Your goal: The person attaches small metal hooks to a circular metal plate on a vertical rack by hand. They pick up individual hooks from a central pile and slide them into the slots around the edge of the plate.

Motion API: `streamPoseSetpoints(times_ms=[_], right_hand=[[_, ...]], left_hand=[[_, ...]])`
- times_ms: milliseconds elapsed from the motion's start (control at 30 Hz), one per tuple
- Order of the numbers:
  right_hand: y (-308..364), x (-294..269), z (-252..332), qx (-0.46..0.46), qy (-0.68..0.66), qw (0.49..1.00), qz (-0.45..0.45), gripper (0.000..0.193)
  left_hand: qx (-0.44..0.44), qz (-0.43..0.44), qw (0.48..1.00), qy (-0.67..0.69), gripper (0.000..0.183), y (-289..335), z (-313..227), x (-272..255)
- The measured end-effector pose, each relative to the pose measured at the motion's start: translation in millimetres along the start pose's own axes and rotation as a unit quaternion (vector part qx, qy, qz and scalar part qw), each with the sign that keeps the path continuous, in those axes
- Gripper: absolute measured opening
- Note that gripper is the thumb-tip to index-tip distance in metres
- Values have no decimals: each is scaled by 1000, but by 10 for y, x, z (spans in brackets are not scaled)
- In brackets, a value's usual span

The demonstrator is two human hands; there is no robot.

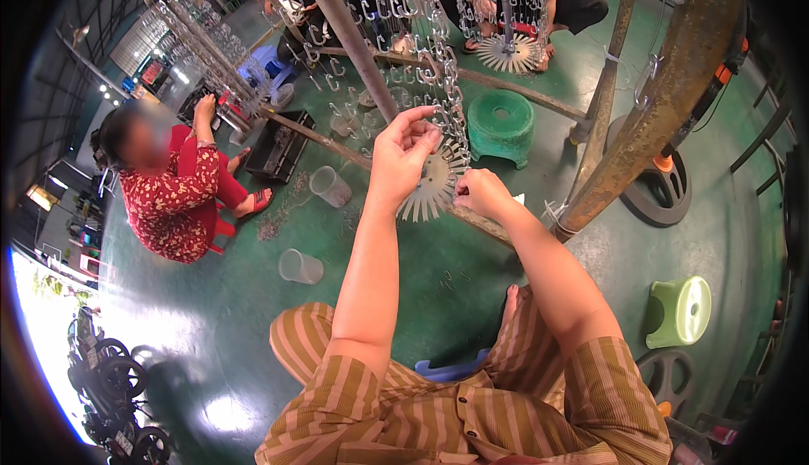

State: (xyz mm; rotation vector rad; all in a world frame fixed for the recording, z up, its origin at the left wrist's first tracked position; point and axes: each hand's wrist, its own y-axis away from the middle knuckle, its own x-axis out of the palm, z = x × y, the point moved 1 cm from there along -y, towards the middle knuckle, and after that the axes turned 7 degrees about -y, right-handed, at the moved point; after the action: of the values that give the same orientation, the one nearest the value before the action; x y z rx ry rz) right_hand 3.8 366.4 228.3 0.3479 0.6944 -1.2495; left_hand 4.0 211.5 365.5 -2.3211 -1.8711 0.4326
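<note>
A round metal disc with slots cut around its rim (pixel 428 193) hangs in front of me, below strings of metal hooks (pixel 447 60). My left hand (pixel 404 155) is raised at the disc's left, its thumb and fingers curled together beside the hanging hooks. Whatever is between those fingertips is too small to make out. Lower, at the right edge of the disc, my right hand (pixel 484 194) is closed in a pinch. Its fingertips are close to the slots, and what they hold is hidden.
A green stool (pixel 500 128) stands beyond my right hand; a lighter green stool (pixel 679 311) is at the right. Clear plastic cups (pixel 301 267) lie left of my arm. A rusty metal post (pixel 649 102) slants down at right. A person in red (pixel 173 191) sits at left; others work behind.
</note>
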Motion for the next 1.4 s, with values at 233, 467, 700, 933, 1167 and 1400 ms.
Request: streamPoseSetpoints(times_ms=[233, 467, 700, 933, 1167, 1400], right_hand=[[-3, -29, 80, 56, -11, 998, -17, 18], [-16, -33, 92, 84, -14, 996, -17, 19], [-27, 16, -2, 81, -22, 996, -40, 16], [-71, 61, 7, 86, -28, 994, -69, 15], [10, -18, -279, 56, 24, 988, -142, 16], [-64, 168, -121, 93, 4, 990, -102, 19]], left_hand=[[-47, -40, 994, -86, 28, 250, 751, -102], [-123, -29, 959, -254, 24, 623, 1422, 84], [-67, -36, 934, -350, 22, 669, 1465, 317], [-19, -75, 917, -392, 16, 653, 1470, 357], [-35, -26, 898, -438, 26, 552, 1656, 655], [-20, -94, 900, -425, 14, 647, 1494, 456]])
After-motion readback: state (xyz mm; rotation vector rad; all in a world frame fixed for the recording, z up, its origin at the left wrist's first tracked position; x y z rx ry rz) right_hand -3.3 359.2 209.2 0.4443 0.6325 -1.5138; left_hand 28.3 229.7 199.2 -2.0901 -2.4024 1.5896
